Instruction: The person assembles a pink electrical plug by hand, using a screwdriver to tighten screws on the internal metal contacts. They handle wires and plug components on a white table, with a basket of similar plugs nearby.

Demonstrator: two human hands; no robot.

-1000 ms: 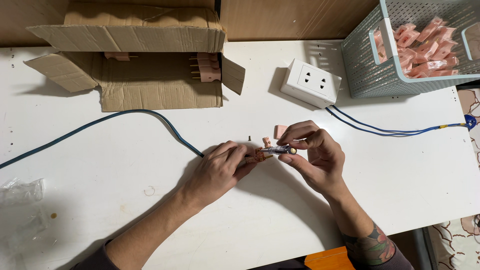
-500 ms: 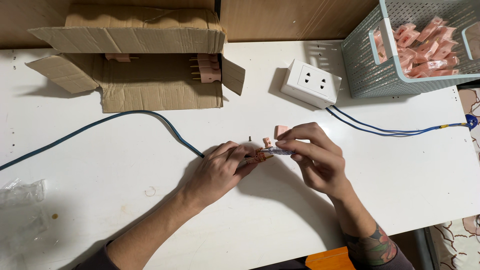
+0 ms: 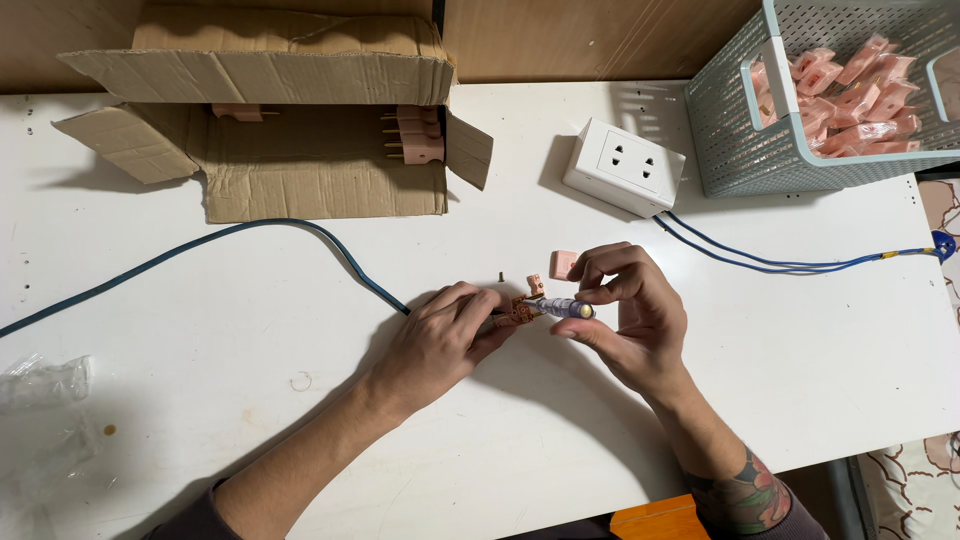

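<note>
My left hand [image 3: 445,340] pinches a small pink plug half [image 3: 520,310] on the white table [image 3: 200,330], where the dark blue cable [image 3: 250,228] ends. My right hand [image 3: 630,315] grips a small screwdriver with a clear purple handle [image 3: 566,309], its tip against the plug part. A loose pink plug cover [image 3: 562,264] lies just behind my right fingers. A tiny dark screw [image 3: 501,276] lies on the table nearby.
An open cardboard box [image 3: 300,120] with pink plugs [image 3: 415,135] lies at the back left. A white double socket [image 3: 624,166] with thin blue wires [image 3: 790,265] sits at the back centre. A grey-green basket [image 3: 740,150] of pink plugs stands far right. Clear plastic wrap [image 3: 45,380] lies left.
My right fingers have shifted slightly around the screwdriver handle. Both hands stay in the same place on the table.
</note>
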